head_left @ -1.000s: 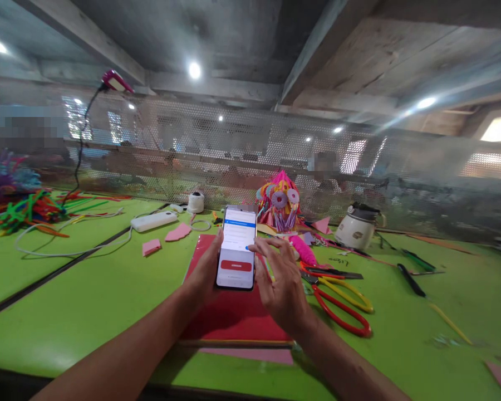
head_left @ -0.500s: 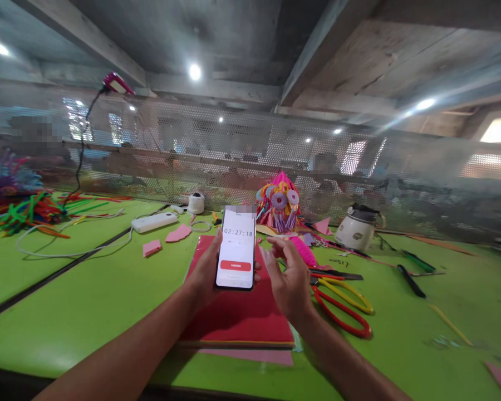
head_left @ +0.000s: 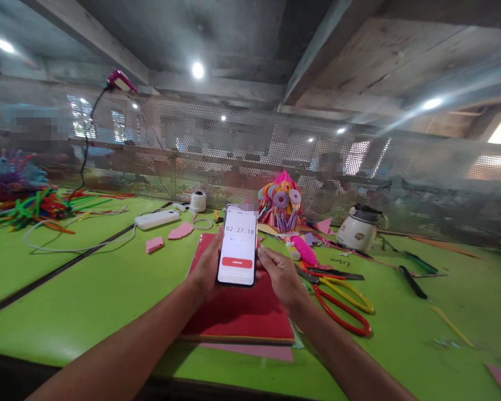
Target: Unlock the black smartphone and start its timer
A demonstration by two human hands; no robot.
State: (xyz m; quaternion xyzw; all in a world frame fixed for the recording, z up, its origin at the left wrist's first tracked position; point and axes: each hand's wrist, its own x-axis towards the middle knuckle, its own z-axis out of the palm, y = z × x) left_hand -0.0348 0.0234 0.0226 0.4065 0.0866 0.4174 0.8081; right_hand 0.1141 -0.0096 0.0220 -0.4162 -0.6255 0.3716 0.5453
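1. Phone: held upright, leaning back, over the red paper. Large digits read 02:27:18; the writing on the red button is too small to read. A blurred patch covers the top right corner.
2. Left hand: closed around the phone's left side; the fingers behind it are hidden.
3. Right hand: fingers curled, thumb at the phone's right edge. Some fingertips are out of sight, so whether it grips cannot be told.
4. Red paper: lies on the green table, partly covered by the hands and phone. Pink paper shows only along its near edge.
5. Scissors: right of the right hand, red and yellow handles overlapping; the number of pairs is unclear.
6. Ornament: upright beyond the phone, its lower part crowded by scraps. The jug stands to its right.
7. Spool and white block: beyond the phone, to the left. The block's make is unreadable.
8. Mesh: shapes behind it are blurred.
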